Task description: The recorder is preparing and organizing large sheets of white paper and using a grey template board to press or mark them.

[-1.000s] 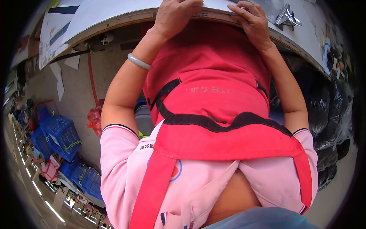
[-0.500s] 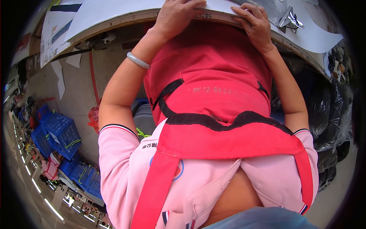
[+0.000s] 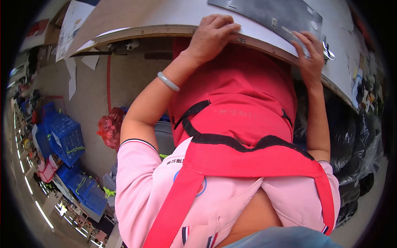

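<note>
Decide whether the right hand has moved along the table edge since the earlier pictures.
Cannot tell: the camera shifted. The right hand rests on the table edge, by the grey metal sheet.

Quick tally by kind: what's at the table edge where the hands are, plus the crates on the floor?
Hands: 2, left hand, right hand
Grey flat metal sheet: 1
Pale green bangle: 1
Blue plastic crates: 2 clear
Total: 6

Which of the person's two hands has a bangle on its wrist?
The left hand, resting on the table edge: a pale green bangle circles its wrist. The right hand, on the grey sheet, has a bare wrist.
</note>
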Demonstrator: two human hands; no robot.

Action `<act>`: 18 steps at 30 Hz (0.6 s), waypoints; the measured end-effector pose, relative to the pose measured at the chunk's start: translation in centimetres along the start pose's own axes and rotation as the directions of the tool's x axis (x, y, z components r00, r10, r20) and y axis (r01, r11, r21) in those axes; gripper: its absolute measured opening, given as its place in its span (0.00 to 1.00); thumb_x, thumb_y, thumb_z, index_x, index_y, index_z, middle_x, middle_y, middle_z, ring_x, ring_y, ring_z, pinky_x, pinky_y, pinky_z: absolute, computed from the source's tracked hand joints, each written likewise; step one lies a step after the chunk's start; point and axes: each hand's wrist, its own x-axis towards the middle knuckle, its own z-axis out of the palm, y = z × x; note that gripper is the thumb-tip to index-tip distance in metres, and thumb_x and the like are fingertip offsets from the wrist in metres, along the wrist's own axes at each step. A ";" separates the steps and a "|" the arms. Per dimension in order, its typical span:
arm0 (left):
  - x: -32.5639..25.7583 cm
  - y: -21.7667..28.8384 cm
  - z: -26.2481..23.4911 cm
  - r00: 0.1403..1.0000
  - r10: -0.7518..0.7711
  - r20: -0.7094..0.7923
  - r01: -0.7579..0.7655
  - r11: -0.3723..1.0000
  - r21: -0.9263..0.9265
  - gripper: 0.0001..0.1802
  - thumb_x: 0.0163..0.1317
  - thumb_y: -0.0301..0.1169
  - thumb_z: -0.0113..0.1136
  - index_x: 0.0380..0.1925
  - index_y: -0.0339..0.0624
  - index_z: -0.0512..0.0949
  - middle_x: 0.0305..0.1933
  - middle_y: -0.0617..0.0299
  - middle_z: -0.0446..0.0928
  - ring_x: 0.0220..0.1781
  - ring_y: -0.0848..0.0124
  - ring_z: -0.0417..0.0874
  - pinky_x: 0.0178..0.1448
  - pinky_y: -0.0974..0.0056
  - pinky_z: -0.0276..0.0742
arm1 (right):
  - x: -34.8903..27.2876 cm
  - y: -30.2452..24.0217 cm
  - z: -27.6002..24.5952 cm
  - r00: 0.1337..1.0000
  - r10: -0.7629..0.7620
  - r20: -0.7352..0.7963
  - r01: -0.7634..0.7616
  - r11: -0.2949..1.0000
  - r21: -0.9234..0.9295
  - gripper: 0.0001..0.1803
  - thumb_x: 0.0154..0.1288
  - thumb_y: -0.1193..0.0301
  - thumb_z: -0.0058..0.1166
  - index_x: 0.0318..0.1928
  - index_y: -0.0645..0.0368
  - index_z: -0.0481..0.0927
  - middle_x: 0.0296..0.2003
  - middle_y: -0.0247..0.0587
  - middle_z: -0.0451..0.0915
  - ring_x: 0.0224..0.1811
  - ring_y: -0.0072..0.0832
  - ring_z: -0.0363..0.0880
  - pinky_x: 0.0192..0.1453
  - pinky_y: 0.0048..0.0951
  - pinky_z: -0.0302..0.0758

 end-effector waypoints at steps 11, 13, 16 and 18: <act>-5.4 -6.5 -11.2 0.848 -0.518 -0.114 0.507 0.855 -0.113 0.24 0.63 0.36 0.64 0.59 0.45 0.78 0.60 0.47 0.77 0.60 0.52 0.78 0.63 0.56 0.75 | -7.8 16.8 -6.9 0.634 0.773 0.022 -0.771 0.634 -0.055 0.26 0.68 0.49 0.62 0.46 0.64 0.82 0.38 0.35 0.82 0.39 0.22 0.76 0.48 0.26 0.73; -4.9 -9.7 -14.4 0.770 -0.622 -0.141 0.632 0.717 0.294 0.23 0.64 0.37 0.63 0.58 0.44 0.78 0.59 0.45 0.76 0.60 0.50 0.78 0.62 0.55 0.75 | -7.7 17.7 -7.2 0.633 0.773 0.042 -0.770 0.634 -0.070 0.26 0.68 0.49 0.62 0.43 0.63 0.82 0.36 0.33 0.82 0.37 0.20 0.75 0.46 0.25 0.72; -6.7 -13.9 -16.2 0.740 -0.577 -0.346 0.659 0.725 0.201 0.22 0.64 0.38 0.63 0.56 0.41 0.79 0.51 0.48 0.79 0.53 0.53 0.81 0.58 0.55 0.77 | -7.9 20.5 -8.4 0.512 0.842 0.170 -0.847 0.528 -0.065 0.23 0.69 0.51 0.62 0.44 0.61 0.84 0.36 0.31 0.81 0.36 0.19 0.72 0.45 0.24 0.70; -7.6 -15.7 -17.2 0.715 -0.619 -0.326 0.691 0.696 0.193 0.19 0.64 0.39 0.64 0.51 0.41 0.82 0.51 0.50 0.79 0.52 0.55 0.81 0.57 0.56 0.77 | -7.8 20.7 -8.4 0.529 0.815 0.236 -0.847 0.523 0.092 0.22 0.70 0.53 0.61 0.50 0.59 0.85 0.38 0.30 0.82 0.40 0.17 0.74 0.48 0.22 0.70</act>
